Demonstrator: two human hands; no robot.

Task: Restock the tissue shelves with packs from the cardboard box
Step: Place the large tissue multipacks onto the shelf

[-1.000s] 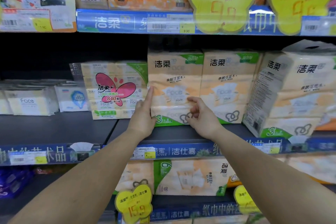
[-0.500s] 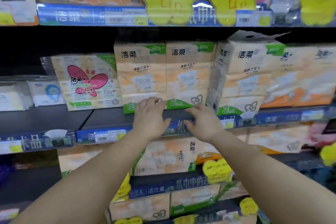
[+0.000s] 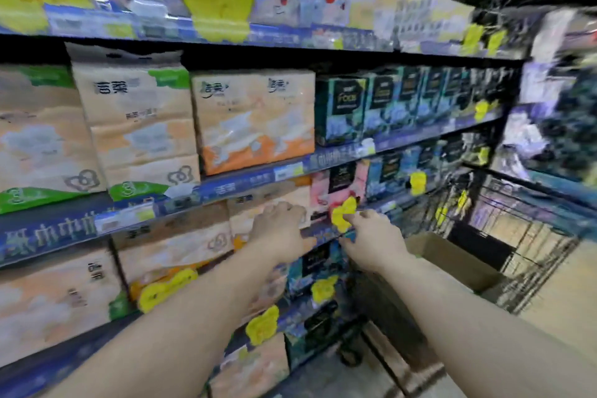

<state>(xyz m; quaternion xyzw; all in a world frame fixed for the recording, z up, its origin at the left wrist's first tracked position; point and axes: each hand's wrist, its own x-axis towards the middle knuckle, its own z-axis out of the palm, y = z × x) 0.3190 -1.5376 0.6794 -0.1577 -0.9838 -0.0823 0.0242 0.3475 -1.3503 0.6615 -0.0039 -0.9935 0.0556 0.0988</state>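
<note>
tissue packs (image 3: 139, 126) in peach and white wrap stand upright side by side on the middle shelf (image 3: 226, 186), their fronts at its blue price rail. to their right an orange-bottomed pack (image 3: 255, 121) stands just beside them, then a row of dark teal packs (image 3: 342, 107). more peach packs (image 3: 174, 245) sit on the shelf below.

the cardboard box (image 3: 452, 258) sits lower right, open at the top, in or against a dark wire cart (image 3: 529, 236); what it holds cannot be told.

both forearms reach forward toward the lower shelf. the left hand (image 3: 279, 229) is in the air in front of the peach packs there, fingers loosely bent and holding nothing. the right hand (image 3: 371, 236) is just beside a yellow price tag (image 3: 344, 213) hanging from the rail; its fingers are lightly curled, and the blur does not show whether they touch the tag or grip anything.

the whole view is smeared, most of all at the right edge.
</note>
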